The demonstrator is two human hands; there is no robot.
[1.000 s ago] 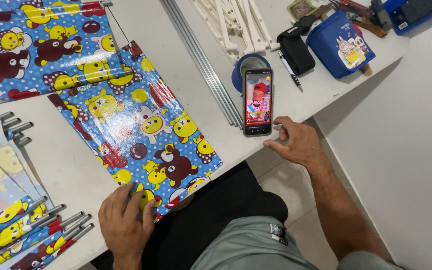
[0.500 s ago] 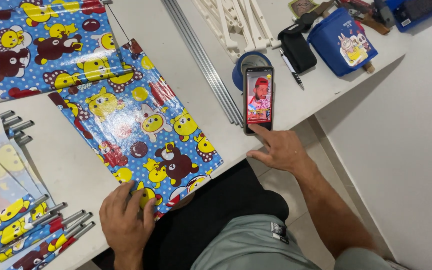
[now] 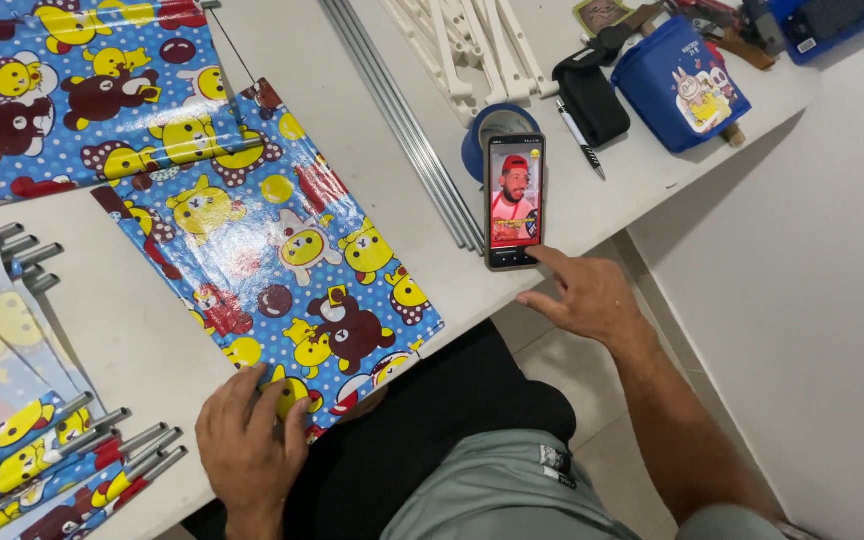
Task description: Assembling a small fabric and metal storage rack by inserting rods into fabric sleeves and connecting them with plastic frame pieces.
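A glossy blue sheet (image 3: 272, 250) printed with yellow and brown cartoon animals lies on the white table (image 3: 152, 330), reaching its near edge. My left hand (image 3: 247, 445) rests flat on the sheet's near corner, fingers spread. A smartphone (image 3: 515, 200) with a lit screen leans against a blue tape roll (image 3: 487, 130) near the table edge. My right hand (image 3: 582, 295) hovers just below the phone, its index finger stretched to the phone's bottom edge, holding nothing.
Long metal rods (image 3: 402, 120) run diagonally beside the phone. White plastic frames (image 3: 462, 45), a black pouch (image 3: 592, 95), a pen (image 3: 582, 140) and a blue container (image 3: 682, 85) sit at the back right. Sheet-wrapped rods (image 3: 62, 460) lie at the left.
My right hand has slid from the phone's right side down to its bottom edge, index finger now pointing at it. The phone screen content has changed. My left hand stays put.
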